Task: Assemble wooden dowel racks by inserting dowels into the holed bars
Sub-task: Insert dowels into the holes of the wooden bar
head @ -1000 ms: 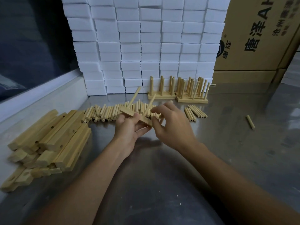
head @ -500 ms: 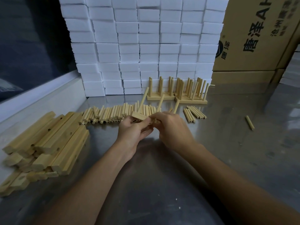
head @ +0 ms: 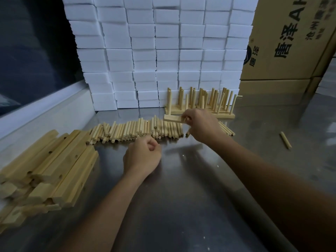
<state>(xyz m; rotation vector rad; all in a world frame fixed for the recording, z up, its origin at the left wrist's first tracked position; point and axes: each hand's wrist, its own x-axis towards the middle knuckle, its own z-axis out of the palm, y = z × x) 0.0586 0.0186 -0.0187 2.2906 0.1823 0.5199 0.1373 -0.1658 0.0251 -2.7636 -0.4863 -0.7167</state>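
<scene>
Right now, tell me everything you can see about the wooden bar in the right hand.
The wooden bar is a short, pale, square-edged piece of light wood. It lies roughly level, held above the row of loose dowels and just in front of the finished racks. The right hand grips its right end and covers that end; its left end juts free. A dowel tip seems to show below the hand; no holes can be made out.

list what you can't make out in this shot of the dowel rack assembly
- Head view: the right hand covers the near end of the held bar; dowels in it are not visible.
- The curled left hand hides its own palm.
- The pile of holed bars is cut off by the left edge.
</scene>
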